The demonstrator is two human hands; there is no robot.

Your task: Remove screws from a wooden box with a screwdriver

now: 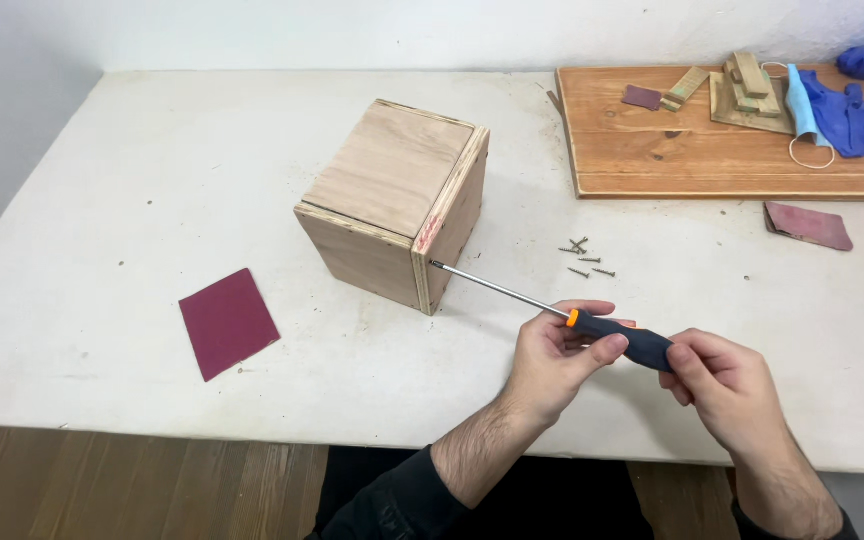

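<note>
A plywood box (392, 200) stands on the white table (122, 180), with a red smear on its near right edge. Both hands hold a long screwdriver (512, 293) that has a dark handle and an orange collar. My left hand (557, 355) grips the front of the handle by the collar. My right hand (727, 385) holds the handle's back end. The steel shaft points up and left, and its tip touches the box's right side near the corner edge.
Several loose screws (585, 258) lie right of the box. A dark red sandpaper sheet (227, 322) lies front left, another (808, 225) at right. A wooden board (722, 140) at back right carries wood scraps, a face mask and blue gloves (852, 115).
</note>
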